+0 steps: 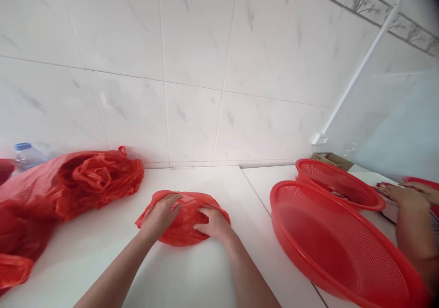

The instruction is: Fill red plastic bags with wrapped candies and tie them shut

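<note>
A red plastic bag lies loosely gathered in a rounded shape on the white table in front of me. My left hand rests on the left part of the bag, fingers stretched forward and the thumb apart from them. On the right part of the bag is my right hand, its fingers curved and spread from the thumb. Both hands touch the thin plastic, and neither visibly pinches it. Whether anything is inside the bag, I cannot tell.
More red plastic bags are heaped at the left, near a bottle with a blue cap. A large red basket stands at the right, with another red basket behind it. Another person's hand is at the far right.
</note>
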Action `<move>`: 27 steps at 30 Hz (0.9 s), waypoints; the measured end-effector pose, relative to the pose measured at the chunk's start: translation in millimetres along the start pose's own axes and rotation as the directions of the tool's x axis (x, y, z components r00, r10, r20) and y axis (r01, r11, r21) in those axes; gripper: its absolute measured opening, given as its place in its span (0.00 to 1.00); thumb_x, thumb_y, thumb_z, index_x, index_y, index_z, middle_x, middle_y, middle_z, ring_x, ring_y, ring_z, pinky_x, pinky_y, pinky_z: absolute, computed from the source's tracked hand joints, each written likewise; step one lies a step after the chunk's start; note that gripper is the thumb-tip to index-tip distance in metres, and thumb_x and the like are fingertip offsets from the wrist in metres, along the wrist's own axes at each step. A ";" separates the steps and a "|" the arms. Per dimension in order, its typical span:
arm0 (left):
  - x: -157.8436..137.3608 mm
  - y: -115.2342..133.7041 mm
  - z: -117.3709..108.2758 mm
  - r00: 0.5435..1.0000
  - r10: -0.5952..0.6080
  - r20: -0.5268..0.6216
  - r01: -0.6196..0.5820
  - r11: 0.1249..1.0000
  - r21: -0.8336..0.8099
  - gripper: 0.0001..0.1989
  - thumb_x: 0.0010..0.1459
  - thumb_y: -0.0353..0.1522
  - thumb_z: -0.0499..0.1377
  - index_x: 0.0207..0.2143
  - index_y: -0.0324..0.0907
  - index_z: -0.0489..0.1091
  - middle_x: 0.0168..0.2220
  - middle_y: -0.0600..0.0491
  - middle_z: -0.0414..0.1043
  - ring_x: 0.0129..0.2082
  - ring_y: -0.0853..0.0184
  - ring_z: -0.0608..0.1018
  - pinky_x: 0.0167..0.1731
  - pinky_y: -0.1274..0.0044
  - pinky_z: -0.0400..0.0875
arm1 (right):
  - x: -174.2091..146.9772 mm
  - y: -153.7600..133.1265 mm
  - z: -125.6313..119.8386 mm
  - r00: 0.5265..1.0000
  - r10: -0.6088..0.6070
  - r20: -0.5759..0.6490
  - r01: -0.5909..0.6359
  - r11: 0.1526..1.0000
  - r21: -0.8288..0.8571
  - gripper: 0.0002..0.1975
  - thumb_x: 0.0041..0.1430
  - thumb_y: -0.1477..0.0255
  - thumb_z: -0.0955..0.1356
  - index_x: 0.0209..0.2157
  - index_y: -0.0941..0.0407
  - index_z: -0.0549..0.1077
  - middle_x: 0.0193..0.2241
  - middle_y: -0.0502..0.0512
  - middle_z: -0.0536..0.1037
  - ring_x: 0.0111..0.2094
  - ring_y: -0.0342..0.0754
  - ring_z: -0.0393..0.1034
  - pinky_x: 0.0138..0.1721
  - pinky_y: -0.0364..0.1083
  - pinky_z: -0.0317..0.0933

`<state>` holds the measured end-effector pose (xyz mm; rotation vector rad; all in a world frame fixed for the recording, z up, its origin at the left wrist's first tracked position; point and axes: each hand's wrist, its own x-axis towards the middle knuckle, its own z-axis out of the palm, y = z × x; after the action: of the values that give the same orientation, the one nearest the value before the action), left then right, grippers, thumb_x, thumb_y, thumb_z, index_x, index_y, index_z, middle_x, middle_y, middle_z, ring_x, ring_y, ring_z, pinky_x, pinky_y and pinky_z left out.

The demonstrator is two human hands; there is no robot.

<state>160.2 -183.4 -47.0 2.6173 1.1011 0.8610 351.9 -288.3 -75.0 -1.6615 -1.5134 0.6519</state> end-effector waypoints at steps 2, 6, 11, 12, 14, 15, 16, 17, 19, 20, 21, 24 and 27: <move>-16.3 -7.2 -0.8 0.994 -0.026 -0.102 0.026 1.000 0.002 0.15 0.61 0.35 0.47 0.44 0.45 0.70 0.43 0.49 0.77 0.38 0.63 0.79 0.36 0.74 0.72 | 1.1 -1.6 2.3 0.992 0.002 -0.124 0.000 1.000 0.022 0.18 0.52 0.63 0.69 0.46 0.47 0.74 0.45 0.53 0.76 0.48 0.54 0.68 0.47 0.50 0.60; -52.4 -22.3 -2.0 0.963 0.044 -0.266 -0.043 0.999 0.009 0.11 0.60 0.36 0.50 0.37 0.45 0.71 0.32 0.53 0.79 0.25 0.68 0.78 0.30 0.77 0.71 | 6.0 0.1 14.2 0.959 0.028 -0.281 -0.007 0.997 0.077 0.10 0.57 0.63 0.65 0.33 0.49 0.77 0.31 0.54 0.77 0.36 0.52 0.69 0.41 0.50 0.58; -71.6 -25.6 -0.5 0.935 0.173 -0.310 -0.199 0.978 -0.054 0.10 0.59 0.33 0.53 0.43 0.47 0.69 0.31 0.54 0.78 0.27 0.67 0.79 0.29 0.77 0.73 | 13.6 7.3 17.0 0.948 0.111 -0.299 -0.029 0.964 0.265 0.17 0.55 0.59 0.66 0.17 0.52 0.67 0.17 0.48 0.67 0.23 0.45 0.62 0.29 0.45 0.55; -72.0 -24.4 -0.1 0.919 0.208 -0.336 -0.235 0.971 -0.043 0.11 0.58 0.31 0.54 0.44 0.48 0.69 0.32 0.53 0.78 0.29 0.65 0.79 0.31 0.76 0.74 | 14.4 8.7 14.1 0.950 0.131 -0.284 -0.036 0.948 0.316 0.19 0.56 0.58 0.65 0.17 0.53 0.67 0.17 0.48 0.68 0.22 0.45 0.62 0.28 0.45 0.55; -70.6 -21.7 0.7 0.869 0.250 -0.427 -0.264 0.964 0.028 0.14 0.56 0.30 0.57 0.45 0.49 0.68 0.38 0.50 0.76 0.36 0.61 0.79 0.39 0.71 0.73 | 14.6 11.5 7.0 0.962 0.154 -0.224 -0.047 0.905 0.423 0.20 0.56 0.55 0.64 0.19 0.54 0.67 0.18 0.49 0.70 0.22 0.44 0.64 0.27 0.44 0.57; -69.1 -20.5 1.2 0.845 0.244 -0.476 -0.238 0.968 0.074 0.15 0.54 0.30 0.59 0.45 0.50 0.68 0.44 0.48 0.74 0.41 0.58 0.78 0.44 0.66 0.72 | 14.1 12.8 3.7 0.969 0.160 -0.187 -0.054 0.879 0.474 0.20 0.56 0.54 0.63 0.19 0.54 0.67 0.18 0.50 0.71 0.22 0.44 0.64 0.26 0.44 0.58; -67.0 -19.6 1.8 0.825 0.220 -0.520 -0.191 0.976 0.110 0.16 0.53 0.30 0.60 0.46 0.50 0.68 0.50 0.46 0.69 0.47 0.54 0.75 0.49 0.61 0.68 | 13.4 14.2 0.9 0.974 0.164 -0.155 -0.061 0.852 0.520 0.21 0.55 0.53 0.62 0.20 0.55 0.67 0.18 0.51 0.71 0.21 0.44 0.65 0.25 0.44 0.58; -64.6 -19.3 2.4 0.813 0.182 -0.552 -0.135 0.983 0.125 0.17 0.53 0.32 0.60 0.46 0.50 0.68 0.55 0.45 0.64 0.53 0.50 0.70 0.54 0.57 0.62 | 12.7 15.6 -1.1 0.977 0.168 -0.133 -0.066 0.826 0.560 0.22 0.55 0.52 0.61 0.21 0.55 0.67 0.18 0.51 0.71 0.20 0.44 0.64 0.23 0.43 0.58; -59.4 -21.0 4.2 0.824 0.093 -0.559 -0.058 0.995 0.079 0.16 0.55 0.35 0.58 0.48 0.49 0.67 0.63 0.46 0.52 0.60 0.47 0.61 0.59 0.53 0.53 | 12.1 17.5 -3.2 0.975 0.182 -0.127 -0.065 0.782 0.619 0.23 0.55 0.51 0.60 0.22 0.55 0.66 0.18 0.51 0.70 0.19 0.44 0.64 0.20 0.42 0.56; -56.9 -23.3 5.3 0.846 0.042 -0.532 -0.036 0.999 0.022 0.16 0.56 0.36 0.57 0.48 0.48 0.66 0.65 0.47 0.48 0.62 0.46 0.58 0.59 0.53 0.52 | 12.2 17.4 -3.8 0.972 0.190 -0.141 -0.057 0.768 0.638 0.23 0.55 0.50 0.59 0.24 0.55 0.66 0.18 0.51 0.69 0.19 0.43 0.64 0.20 0.42 0.56; -54.8 -26.4 6.5 0.874 -0.019 -0.485 -0.008 0.999 -0.052 0.17 0.56 0.38 0.56 0.49 0.48 0.66 0.65 0.47 0.45 0.62 0.46 0.57 0.58 0.53 0.55 | 12.5 16.0 -4.6 0.967 0.197 -0.164 -0.044 0.759 0.650 0.22 0.56 0.50 0.59 0.25 0.55 0.66 0.18 0.50 0.68 0.19 0.43 0.63 0.20 0.42 0.55; -51.8 -37.9 8.6 0.939 -0.235 -0.251 0.148 0.935 -0.323 0.22 0.55 0.45 0.55 0.51 0.47 0.64 0.64 0.46 0.46 0.57 0.48 0.66 0.48 0.59 0.71 | 9.3 1.3 -10.3 0.942 0.212 -0.258 0.001 0.770 0.638 0.20 0.58 0.52 0.58 0.28 0.54 0.65 0.20 0.49 0.68 0.21 0.42 0.63 0.20 0.41 0.55; -52.7 -44.6 7.6 0.934 -0.350 -0.075 0.268 0.822 -0.502 0.26 0.55 0.47 0.55 0.53 0.48 0.61 0.59 0.46 0.56 0.46 0.56 0.75 0.40 0.65 0.77 | -15.0 -24.6 -22.3 0.916 0.194 -0.350 0.033 0.835 0.549 0.14 0.58 0.58 0.63 0.27 0.54 0.67 0.22 0.49 0.69 0.24 0.43 0.64 0.24 0.41 0.56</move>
<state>108.4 -188.1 -93.0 1.9196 1.1286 1.1185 353.1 -307.9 -44.4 -1.3099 -0.8574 0.6688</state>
